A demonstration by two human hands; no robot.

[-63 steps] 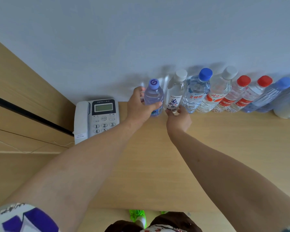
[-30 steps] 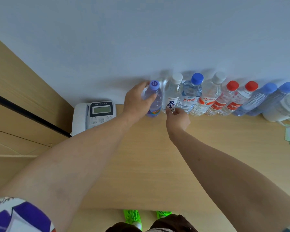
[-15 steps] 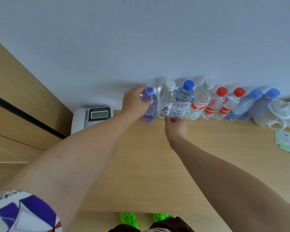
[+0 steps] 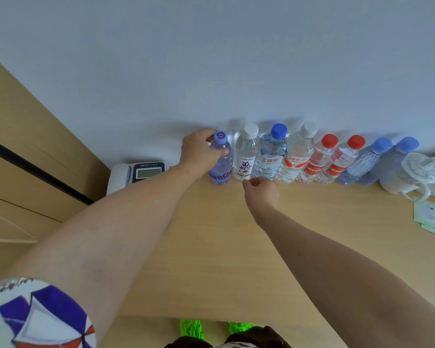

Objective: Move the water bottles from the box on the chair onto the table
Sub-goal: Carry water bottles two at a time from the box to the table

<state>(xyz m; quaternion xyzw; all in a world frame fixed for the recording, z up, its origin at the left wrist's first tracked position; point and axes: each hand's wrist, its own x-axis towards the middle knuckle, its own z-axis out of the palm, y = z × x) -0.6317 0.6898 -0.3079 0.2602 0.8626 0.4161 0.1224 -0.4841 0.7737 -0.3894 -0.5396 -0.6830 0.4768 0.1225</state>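
Several water bottles stand in a row along the wall at the back of the wooden table [image 4: 211, 247]. My left hand [image 4: 199, 151] grips the purple-capped bottle [image 4: 221, 167] at the row's left end; it stands on the table, touching the white-capped bottle [image 4: 246, 156]. My right hand [image 4: 261, 189] hovers just in front of that white-capped bottle, fingers loosely curled, holding nothing and apart from it. Further right come a blue-capped bottle [image 4: 271, 156], another white-capped one, two red-capped bottles [image 4: 319, 162] and two blue bottles [image 4: 377, 162]. The box and chair are out of view.
A desk phone [image 4: 138, 174] sits left of the bottles. White lidded cups [image 4: 412, 177] stand at the row's right end, with green-white paper packets [image 4: 432, 217] in front of them. A wooden panel wall runs along the left side. Green shoes show below the table edge.
My left hand has set the purple-capped bottle back against the row beside the white-capped one. My right hand has let go of the white-capped bottle and drawn back a little.
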